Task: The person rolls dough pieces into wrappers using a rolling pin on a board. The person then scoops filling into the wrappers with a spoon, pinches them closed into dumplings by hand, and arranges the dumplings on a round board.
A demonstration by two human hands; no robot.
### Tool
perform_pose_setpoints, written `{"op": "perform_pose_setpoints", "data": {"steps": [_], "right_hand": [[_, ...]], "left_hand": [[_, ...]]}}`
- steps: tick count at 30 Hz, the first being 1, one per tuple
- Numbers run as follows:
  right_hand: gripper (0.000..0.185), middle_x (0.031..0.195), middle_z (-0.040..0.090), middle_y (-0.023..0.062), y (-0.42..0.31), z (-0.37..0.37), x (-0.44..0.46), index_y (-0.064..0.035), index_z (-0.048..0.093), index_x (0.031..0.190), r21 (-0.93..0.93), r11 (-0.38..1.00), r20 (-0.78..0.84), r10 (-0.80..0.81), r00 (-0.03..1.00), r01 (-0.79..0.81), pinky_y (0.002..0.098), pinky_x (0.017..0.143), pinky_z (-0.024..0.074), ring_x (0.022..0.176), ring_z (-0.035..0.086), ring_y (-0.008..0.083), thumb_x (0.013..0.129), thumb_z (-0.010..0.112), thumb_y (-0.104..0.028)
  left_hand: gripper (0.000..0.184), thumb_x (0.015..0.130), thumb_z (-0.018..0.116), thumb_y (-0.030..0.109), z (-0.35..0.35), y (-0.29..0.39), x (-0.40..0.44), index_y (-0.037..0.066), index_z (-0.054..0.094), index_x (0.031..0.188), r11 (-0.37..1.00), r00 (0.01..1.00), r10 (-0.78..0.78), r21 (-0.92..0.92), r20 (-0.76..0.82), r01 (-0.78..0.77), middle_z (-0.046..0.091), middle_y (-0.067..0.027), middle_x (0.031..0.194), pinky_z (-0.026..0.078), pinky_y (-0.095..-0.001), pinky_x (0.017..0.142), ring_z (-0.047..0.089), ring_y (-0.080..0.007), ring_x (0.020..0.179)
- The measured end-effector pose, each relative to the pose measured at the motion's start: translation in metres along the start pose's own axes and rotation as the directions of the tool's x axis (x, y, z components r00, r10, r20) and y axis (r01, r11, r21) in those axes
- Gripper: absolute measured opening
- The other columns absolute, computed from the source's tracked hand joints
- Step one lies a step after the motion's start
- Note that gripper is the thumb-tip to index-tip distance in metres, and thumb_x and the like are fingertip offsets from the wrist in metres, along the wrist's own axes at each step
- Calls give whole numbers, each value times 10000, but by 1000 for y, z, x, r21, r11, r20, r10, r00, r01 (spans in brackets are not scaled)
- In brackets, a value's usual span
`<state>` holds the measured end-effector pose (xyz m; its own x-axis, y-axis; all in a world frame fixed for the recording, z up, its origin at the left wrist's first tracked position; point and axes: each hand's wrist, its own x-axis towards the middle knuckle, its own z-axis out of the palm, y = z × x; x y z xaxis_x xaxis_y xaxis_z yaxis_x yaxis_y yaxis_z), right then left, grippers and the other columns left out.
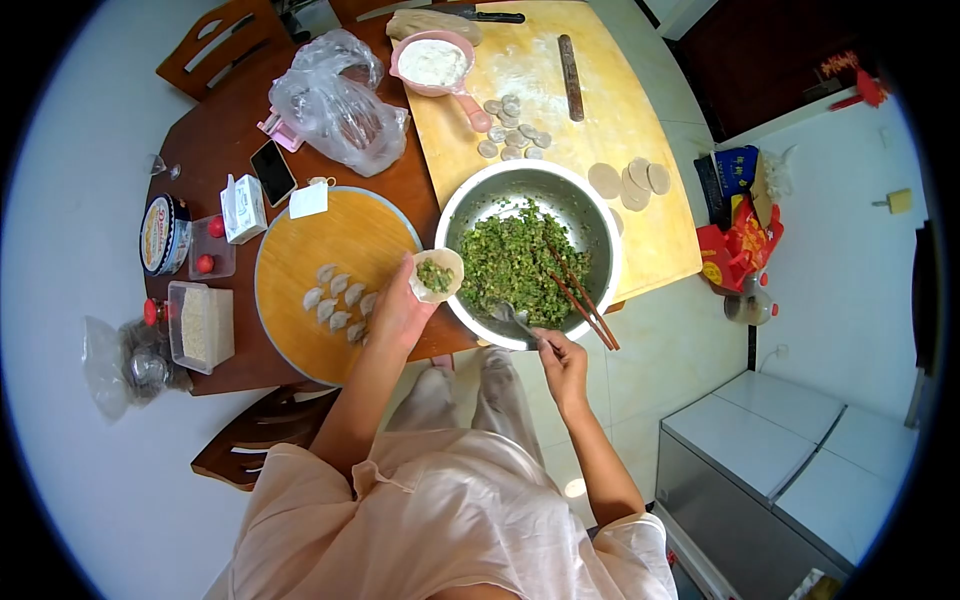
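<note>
A round dumpling wrapper (pixel 455 263) with green filling on it rests in my left hand (pixel 402 308), which is curled under it beside the bowl's left rim. My right hand (pixel 562 368) grips the handle of a metal spoon (pixel 515 318), whose bowl end dips into chopped green filling (pixel 515 250). That filling lies in a large steel bowl (pixel 610 215). Brown chopsticks (pixel 585 300) lean over the bowl's right rim. Several folded dumplings (pixel 340 284) sit on a round wooden board (pixel 290 240) left of my left hand.
Flattened wrappers (pixel 604 180), small dough pieces (pixel 513 138), a rolling pin (pixel 570 78) and a pink flour scoop (pixel 434 62) lie on the yellow board (pixel 650 235). A plastic bag (pixel 340 100), phone (pixel 273 172) and tissue pack (pixel 243 208) stand at the left.
</note>
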<state>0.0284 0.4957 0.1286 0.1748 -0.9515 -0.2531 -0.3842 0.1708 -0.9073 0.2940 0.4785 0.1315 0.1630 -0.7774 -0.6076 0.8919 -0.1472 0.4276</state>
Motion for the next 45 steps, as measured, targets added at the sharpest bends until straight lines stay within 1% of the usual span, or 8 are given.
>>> {"op": "perform_pose_setpoints", "data": {"steps": [6,10,13,20,23,26,31,45], "right_hand": [[220,782,604,179,-7,0,2,-8,656,1012,-427,865,17,-286,958,265,345,595,472,647,602,321,812,578,36],[246,779,578,199,-11,7,-3,-9,657,993,-411,857,101,-295,950,310,373,593,465,650,571,367,767,588,62],[210,729,599,146,-9,8,-4,7,662,1000,-292,913,69,-278,958,286,332,564,448,586,566,272,811,575,42],[202,735,568,-59,-33,-8,-1,3,676,1062,388,856,143,310,940,-341,164,547,339,607,442,24,903,561,-46],[191,673,511,-48,-57,-5,0,11,677,1030,452,879,-21,180,983,-151,158,452,236,509,350,-10,915,543,-63],[220,716,512,6,-62,-7,7,1,661,1076,50,979,-163,-188,969,198,217,517,349,584,436,68,894,538,-3],[353,692,481,92,-47,-7,13,-28,653,1117,-376,777,-60,-564,823,505,309,515,404,567,488,210,780,603,64],[388,749,531,101,-5,-31,7,-33,649,1105,-632,660,36,-499,866,406,374,548,436,622,541,272,725,631,40]], "left_hand": [[383,983,499,280,-3,1,0,-5,453,1234,1000,1000,22,-18,-21,-23,527,-143,1253,427,-454,1018,511,-273,1194],[374,983,498,272,4,3,-5,-1,454,1235,1000,999,16,-18,-32,-16,527,-140,1250,429,-453,1016,514,-271,1188],[372,982,501,269,-3,1,0,5,453,1239,999,1000,15,-39,-8,-16,528,-137,1249,430,-449,1015,515,-267,1184],[378,983,496,281,4,-10,10,-2,479,1232,999,998,44,22,-51,-43,551,-132,1236,416,-445,1020,524,-264,1171],[320,994,474,262,20,-22,10,9,519,1185,1000,1000,-23,3,8,23,588,-133,1162,465,-457,970,570,-266,1102],[307,994,478,255,39,-34,10,14,528,1178,995,992,-103,-5,76,104,595,-129,1149,465,-461,962,580,-264,1083],[383,999,458,311,59,-47,12,26,467,1254,983,974,-176,-16,144,180,559,-113,1226,420,-470,1010,531,-253,1162],[340,984,490,216,55,-19,34,6,475,1251,994,993,-74,-72,88,81,558,-133,1228,437,-449,1006,531,-263,1165]]}}
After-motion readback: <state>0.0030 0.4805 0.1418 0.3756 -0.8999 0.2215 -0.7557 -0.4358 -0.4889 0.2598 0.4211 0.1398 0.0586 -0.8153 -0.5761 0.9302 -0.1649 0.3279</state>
